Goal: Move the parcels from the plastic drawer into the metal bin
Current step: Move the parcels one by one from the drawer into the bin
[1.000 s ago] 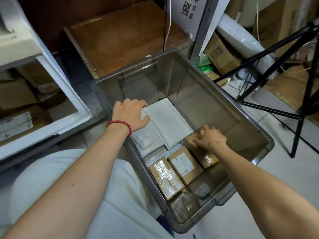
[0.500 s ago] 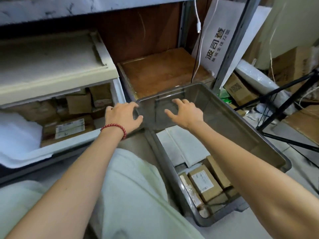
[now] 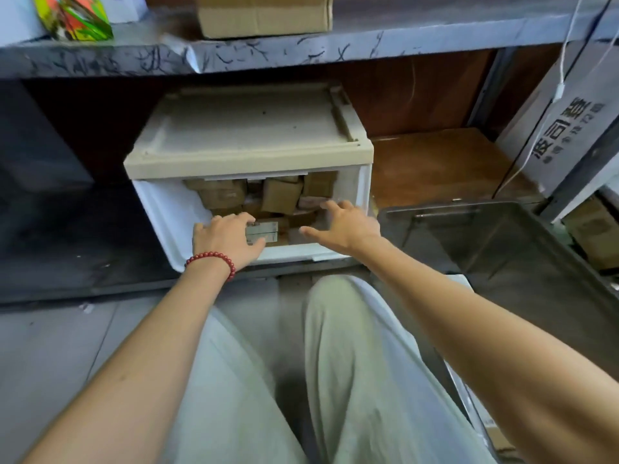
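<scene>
As the right hand [image 3: 345, 229] hovers spread, the left hand [image 3: 224, 242] clasps a white-labelled brown cardboard parcel [image 3: 264, 231] inside the white plastic drawer [image 3: 160, 209].

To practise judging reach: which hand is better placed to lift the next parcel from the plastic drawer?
Probably the left hand: its fingers curl over the labelled parcel at the drawer front. The right hand hovers open above other parcels, holding nothing.
</scene>
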Demonstrator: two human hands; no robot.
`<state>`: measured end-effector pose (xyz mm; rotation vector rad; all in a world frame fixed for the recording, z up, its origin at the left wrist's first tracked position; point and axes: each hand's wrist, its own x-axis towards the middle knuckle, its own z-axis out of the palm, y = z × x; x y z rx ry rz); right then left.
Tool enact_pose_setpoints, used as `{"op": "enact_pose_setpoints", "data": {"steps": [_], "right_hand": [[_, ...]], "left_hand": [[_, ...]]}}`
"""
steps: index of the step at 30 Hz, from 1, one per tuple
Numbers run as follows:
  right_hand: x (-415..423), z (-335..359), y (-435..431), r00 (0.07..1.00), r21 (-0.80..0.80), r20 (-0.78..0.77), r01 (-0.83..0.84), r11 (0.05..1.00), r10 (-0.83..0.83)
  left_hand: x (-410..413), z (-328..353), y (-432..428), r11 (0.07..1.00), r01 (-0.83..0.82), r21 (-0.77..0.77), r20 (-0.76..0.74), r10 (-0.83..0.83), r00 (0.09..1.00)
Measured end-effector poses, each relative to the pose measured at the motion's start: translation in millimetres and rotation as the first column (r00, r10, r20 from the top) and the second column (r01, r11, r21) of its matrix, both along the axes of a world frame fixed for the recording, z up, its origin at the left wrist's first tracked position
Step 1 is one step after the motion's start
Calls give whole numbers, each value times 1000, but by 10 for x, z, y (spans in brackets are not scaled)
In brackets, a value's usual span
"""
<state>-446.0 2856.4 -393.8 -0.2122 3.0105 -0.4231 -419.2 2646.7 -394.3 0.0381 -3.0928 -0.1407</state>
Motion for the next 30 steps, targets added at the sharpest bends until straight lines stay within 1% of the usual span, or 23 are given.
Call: {"op": "enact_pose_setpoints", "data": {"steps": [6, 9, 11, 14, 16, 18, 22, 26, 30], "right_hand": [[-175, -196, -533, 990, 2, 142, -26, 1000, 26], [-294, -359, -669, 985, 35, 171, -26, 999, 20], [-412, -479, -678, 976, 56, 220, -4, 998, -8], [-620, -650, -668, 963, 67, 265, 25, 997, -42], [-742, -778, -721, 960, 86, 278, 13, 996, -37], [-863, -910, -816, 956, 101, 292, -21, 995, -10], [-1135, -1159, -989, 962, 94, 270, -76, 993, 48], [-1411, -1398, -1074, 950, 50, 312, -45, 998, 27], [-1600, -1668, -1112, 929, 40, 369, 11, 999, -25]], "left_hand": [[3, -255, -445, 988, -146, 45, 117, 140, 983], [-114, -365, -538, 983, -165, 86, 117, 154, 981], [-232, -441, -581, 980, -170, 105, 110, 159, 981], [-460, -594, -646, 968, -206, 141, 149, 184, 971], [-598, -728, -702, 959, -231, 161, 182, 202, 962], [-721, -866, -758, 956, -250, 156, 227, 211, 951], [-957, -1115, -865, 941, -307, 145, 301, 254, 919], [-1227, -1364, -921, 925, -342, 165, 336, 273, 901], [-1435, -1623, -951, 922, -375, 95, 381, 314, 869]]}}
